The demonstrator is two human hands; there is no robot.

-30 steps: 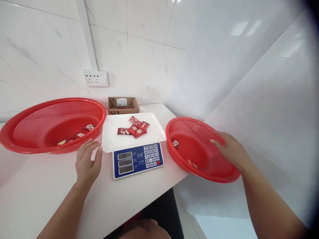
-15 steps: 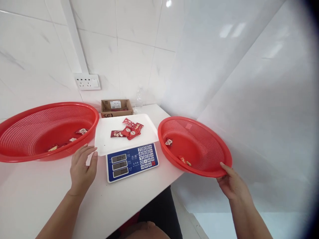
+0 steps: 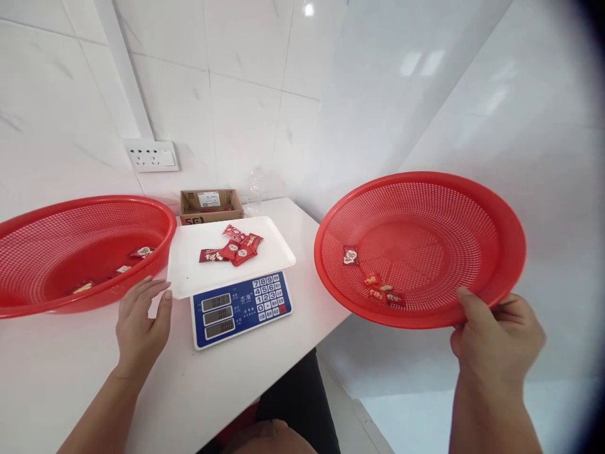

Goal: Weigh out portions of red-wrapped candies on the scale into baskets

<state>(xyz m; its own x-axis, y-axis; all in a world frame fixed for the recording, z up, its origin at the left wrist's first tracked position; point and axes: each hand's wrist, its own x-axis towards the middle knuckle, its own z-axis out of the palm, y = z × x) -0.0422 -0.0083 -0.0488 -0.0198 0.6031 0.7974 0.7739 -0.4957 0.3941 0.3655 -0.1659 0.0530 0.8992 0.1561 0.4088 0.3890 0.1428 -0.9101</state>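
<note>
My right hand [image 3: 496, 334] grips the front right rim of a red mesh basket [image 3: 420, 246], which is tilted with several small packets [image 3: 350, 255] at its lower left. My left hand [image 3: 143, 321] is open, fingers spread, beside the front of another red basket [image 3: 113, 221] and left of the scale. That basket also holds several packets. Several red packets [image 3: 243, 249] lie in a loose pile on the white tray [image 3: 189, 271] of the blue scale [image 3: 241, 309]. The scale's display digits are too faint to read surely.
Behind the scale are an open cardboard box [image 3: 211, 207] and a clear plastic bottle [image 3: 255, 186]. The white table [image 3: 179, 391] has a slanting front edge at the right. A socket panel [image 3: 151, 156] is on the tiled wall.
The right basket has been raised and tilted towards me, moving right with my right hand, and more of its packets show. The view has shifted slightly; my left hand stays by the left basket.
</note>
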